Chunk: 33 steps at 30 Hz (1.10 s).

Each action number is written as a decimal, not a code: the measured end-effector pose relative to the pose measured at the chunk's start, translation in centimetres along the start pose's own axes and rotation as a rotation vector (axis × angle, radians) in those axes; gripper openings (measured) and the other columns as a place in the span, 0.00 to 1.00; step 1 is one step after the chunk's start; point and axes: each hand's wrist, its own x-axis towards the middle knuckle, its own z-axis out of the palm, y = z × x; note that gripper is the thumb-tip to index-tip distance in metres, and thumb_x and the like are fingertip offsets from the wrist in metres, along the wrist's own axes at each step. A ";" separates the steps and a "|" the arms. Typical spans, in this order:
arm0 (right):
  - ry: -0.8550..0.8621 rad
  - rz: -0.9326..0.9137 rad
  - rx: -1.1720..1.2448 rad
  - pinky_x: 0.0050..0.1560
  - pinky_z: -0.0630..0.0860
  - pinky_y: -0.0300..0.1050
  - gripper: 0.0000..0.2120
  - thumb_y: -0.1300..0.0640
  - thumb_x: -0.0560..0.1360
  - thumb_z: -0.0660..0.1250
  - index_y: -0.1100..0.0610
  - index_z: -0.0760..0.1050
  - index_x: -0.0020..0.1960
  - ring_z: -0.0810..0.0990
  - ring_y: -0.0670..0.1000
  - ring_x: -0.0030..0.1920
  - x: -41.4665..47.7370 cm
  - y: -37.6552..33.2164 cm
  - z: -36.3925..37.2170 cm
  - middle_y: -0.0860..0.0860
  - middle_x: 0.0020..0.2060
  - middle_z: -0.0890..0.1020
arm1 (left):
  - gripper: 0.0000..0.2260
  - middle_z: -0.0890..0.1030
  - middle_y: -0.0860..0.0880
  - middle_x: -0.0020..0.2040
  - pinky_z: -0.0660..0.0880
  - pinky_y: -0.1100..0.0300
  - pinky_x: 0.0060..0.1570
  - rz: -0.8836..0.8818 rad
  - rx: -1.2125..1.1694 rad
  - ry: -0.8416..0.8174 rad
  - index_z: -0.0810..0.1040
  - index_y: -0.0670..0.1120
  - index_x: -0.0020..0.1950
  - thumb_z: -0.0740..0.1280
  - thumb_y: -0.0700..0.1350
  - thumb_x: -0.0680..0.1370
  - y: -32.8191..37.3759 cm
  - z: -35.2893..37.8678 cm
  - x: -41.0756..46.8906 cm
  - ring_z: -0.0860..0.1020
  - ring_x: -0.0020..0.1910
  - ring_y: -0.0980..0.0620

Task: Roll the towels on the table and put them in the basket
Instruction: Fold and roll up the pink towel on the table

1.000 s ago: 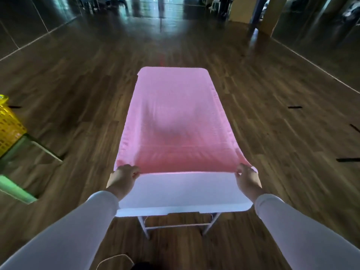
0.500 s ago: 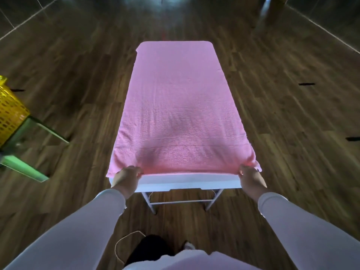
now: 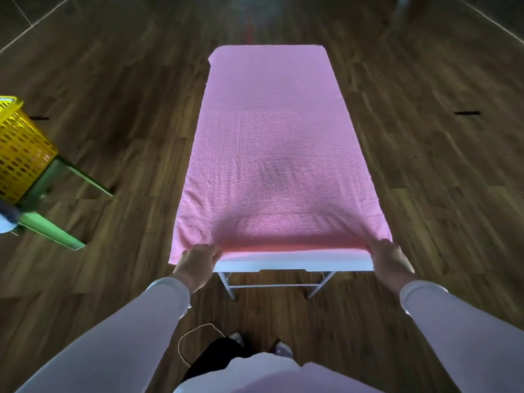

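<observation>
A long pink towel [image 3: 272, 143] lies spread flat over a narrow white table [image 3: 292, 263], covering nearly all of its top. My left hand [image 3: 197, 260] grips the towel's near left corner. My right hand [image 3: 390, 258] grips the near right corner. The near edge of the towel is lifted a little off the table between my hands, and a strip of white tabletop shows below it. A yellow slotted basket [image 3: 21, 148] stands at the far left, apart from the table.
The basket sits on a green stand [image 3: 54, 222] with splayed legs on the wooden floor. Open floor surrounds the table on both sides. A thin cable [image 3: 192, 333] loops near my feet under the table's near end.
The towel has been drawn toward me, so less bare tabletop shows at the near end. Its near edge now rises slightly between my hands. The view has tilted downward.
</observation>
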 end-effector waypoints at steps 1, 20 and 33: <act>-0.014 0.006 0.006 0.52 0.78 0.53 0.18 0.53 0.83 0.55 0.51 0.68 0.72 0.78 0.62 0.53 0.3 0.1 -0.4 0.60 0.53 0.76 | 0.11 0.82 0.50 0.45 0.76 0.54 0.53 -0.011 -0.005 -0.018 0.78 0.47 0.57 0.59 0.50 0.82 -0.3 -0.2 0.3 0.78 0.44 0.52; -0.152 -0.120 0.013 0.62 0.74 0.56 0.16 0.47 0.79 0.62 0.52 0.77 0.62 0.74 0.60 0.60 2.1 0.9 -0.5 0.57 0.57 0.79 | 0.16 0.64 0.45 0.75 0.74 0.52 0.63 0.191 0.080 -0.043 0.71 0.48 0.68 0.64 0.45 0.80 13.6 4.6 1.5 0.70 0.68 0.44; -0.095 -0.501 0.202 0.44 0.72 0.41 0.09 0.50 0.77 0.68 0.56 0.79 0.47 0.78 0.50 0.44 3.2 7.2 0.5 0.48 0.42 0.81 | 0.12 0.75 0.48 0.55 0.71 0.45 0.61 0.028 0.451 -0.237 0.74 0.46 0.63 0.58 0.45 0.82 15.2 7.5 4.8 0.68 0.60 0.43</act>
